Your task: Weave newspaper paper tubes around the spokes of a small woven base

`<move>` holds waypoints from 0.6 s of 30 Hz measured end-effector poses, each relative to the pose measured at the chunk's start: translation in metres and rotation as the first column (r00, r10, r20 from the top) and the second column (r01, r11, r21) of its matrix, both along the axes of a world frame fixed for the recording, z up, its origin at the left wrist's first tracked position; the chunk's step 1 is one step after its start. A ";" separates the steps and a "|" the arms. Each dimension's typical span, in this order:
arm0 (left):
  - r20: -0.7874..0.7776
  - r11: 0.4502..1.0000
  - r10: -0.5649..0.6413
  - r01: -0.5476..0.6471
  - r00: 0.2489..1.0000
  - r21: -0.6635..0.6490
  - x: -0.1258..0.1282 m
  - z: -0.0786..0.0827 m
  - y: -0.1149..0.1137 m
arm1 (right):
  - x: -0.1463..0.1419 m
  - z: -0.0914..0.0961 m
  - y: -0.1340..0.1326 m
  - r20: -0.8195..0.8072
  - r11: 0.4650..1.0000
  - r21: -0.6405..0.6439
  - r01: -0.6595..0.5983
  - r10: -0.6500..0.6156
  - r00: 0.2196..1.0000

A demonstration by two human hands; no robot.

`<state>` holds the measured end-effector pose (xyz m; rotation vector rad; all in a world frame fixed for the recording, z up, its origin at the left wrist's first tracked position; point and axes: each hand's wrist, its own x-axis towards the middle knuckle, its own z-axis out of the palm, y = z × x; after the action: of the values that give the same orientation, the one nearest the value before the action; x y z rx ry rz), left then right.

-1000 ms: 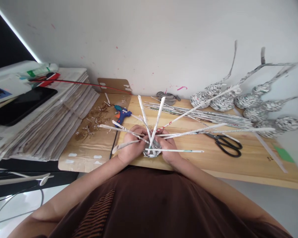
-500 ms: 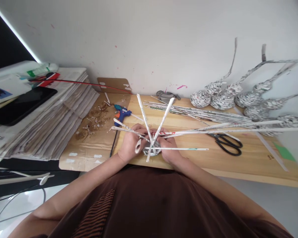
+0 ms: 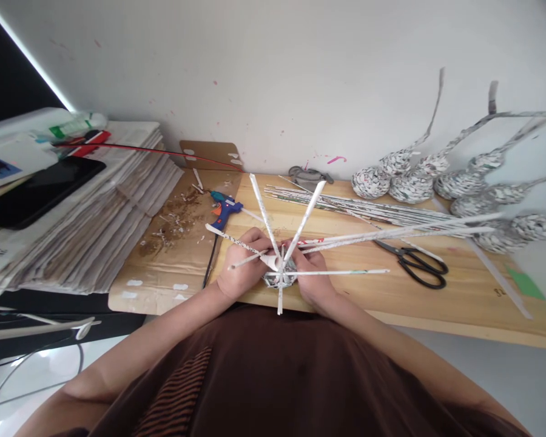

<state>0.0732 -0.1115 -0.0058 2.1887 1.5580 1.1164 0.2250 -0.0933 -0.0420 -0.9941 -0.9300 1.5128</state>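
Note:
Between my hands, near the table's front edge, is a small round woven piece [image 3: 281,280] made of rolled newspaper, with paper tubes [image 3: 306,220] sticking out of it in several directions. My left hand [image 3: 242,267] is closed on its left side, fingers curled around the far rim and the tubes there. On the right side my right hand [image 3: 310,273] is closed too, its fingers gripping the piece where long paper tubes [image 3: 382,235] run off to the right. My fingertips are partly hidden behind the tubes.
Black-handled scissors [image 3: 421,267] lie right of my hands. A blue glue gun [image 3: 226,209] rests on cardboard at left, beside stacked newspapers [image 3: 131,212]. Behind lie a bundle of paper tubes [image 3: 368,209] and, at back right, several woven gourd shapes [image 3: 410,187].
The woven piece has turned a little between my hands. Its near tube now points straight toward me, and the left tubes and the long right ones have shifted. Both hands keep their grip.

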 end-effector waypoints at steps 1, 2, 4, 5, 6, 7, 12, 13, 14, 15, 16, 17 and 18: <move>-0.015 1.000 -0.004 0.004 1.000 0.003 0.000 -0.001 -0.001 | 0.000 0.000 0.000 0.011 1.000 0.006 0.013 -0.013 1.000; -0.022 1.000 -0.013 0.013 1.000 0.004 0.000 -0.001 -0.002 | 0.000 -0.001 0.000 0.022 1.000 0.014 0.020 -0.020 1.000; 0.001 0.999 -0.039 0.039 0.999 -0.001 -0.004 0.000 -0.003 | 0.002 -0.003 0.000 0.047 1.000 0.027 0.010 -0.011 0.999; 0.032 0.998 -0.057 0.058 0.998 -0.017 -0.008 0.002 -0.004 | 0.002 -0.004 0.001 0.062 0.999 0.035 0.000 -0.002 0.998; 0.071 0.995 -0.078 0.082 0.994 -0.053 -0.014 0.005 -0.004 | 0.003 -0.005 0.001 0.076 0.999 0.045 -0.011 0.008 0.997; 0.124 0.990 -0.098 0.109 0.988 -0.085 -0.020 0.010 -0.004 | 0.004 -0.007 0.001 0.087 0.998 0.055 -0.020 0.015 0.996; 0.279 0.840 -0.318 0.406 0.906 -0.361 -0.055 0.028 0.006 | 0.005 -0.013 0.003 0.105 0.996 0.086 -0.032 0.023 0.994; 0.288 0.850 -0.276 0.373 0.917 -0.371 -0.058 0.029 0.011 | 0.005 -0.013 0.003 0.109 0.995 0.089 -0.036 0.026 0.994; 0.316 0.866 -0.211 0.327 0.925 -0.377 -0.058 0.029 0.016 | 0.005 -0.012 0.003 0.113 0.995 0.091 -0.041 0.031 0.993; 0.347 0.866 -0.159 0.300 0.924 -0.401 -0.056 0.027 0.022 | 0.004 -0.012 0.003 0.117 0.994 0.094 -0.047 0.036 0.992; 0.371 0.855 -0.123 0.288 0.920 -0.430 -0.052 0.026 0.027 | 0.004 -0.011 0.002 0.119 0.994 0.096 -0.053 0.042 0.992; 0.372 0.827 -0.124 0.302 0.920 -0.473 -0.048 0.025 0.032 | 0.003 -0.010 0.002 0.120 0.993 0.098 -0.058 0.047 0.992; 0.353 0.799 -0.147 0.321 0.924 -0.508 -0.043 0.025 0.037 | 0.003 -0.009 0.002 0.120 0.993 0.098 -0.064 0.052 0.991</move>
<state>0.0303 -0.0742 0.0194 1.6681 1.2308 0.7394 0.2280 -0.0915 -0.0510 -0.9981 -1.1170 1.4518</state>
